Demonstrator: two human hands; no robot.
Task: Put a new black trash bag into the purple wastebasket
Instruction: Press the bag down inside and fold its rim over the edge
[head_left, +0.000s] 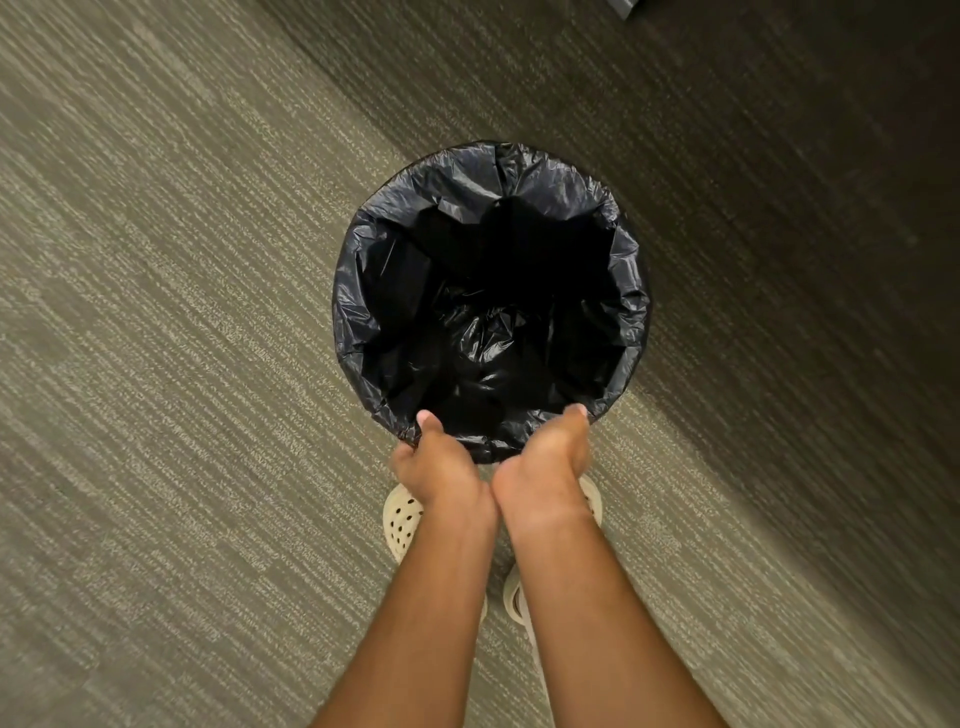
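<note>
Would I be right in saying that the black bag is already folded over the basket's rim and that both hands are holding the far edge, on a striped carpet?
Nearly: the hands are at the near edge, not the far one. The head view shows the left hand and right hand gripping the bag-covered rim closest to the person. The black bag is indeed over the rim, on striped carpet.

I can't find any words, numbers, labels or signs to read here. There is no writing on anything I can see.
</note>
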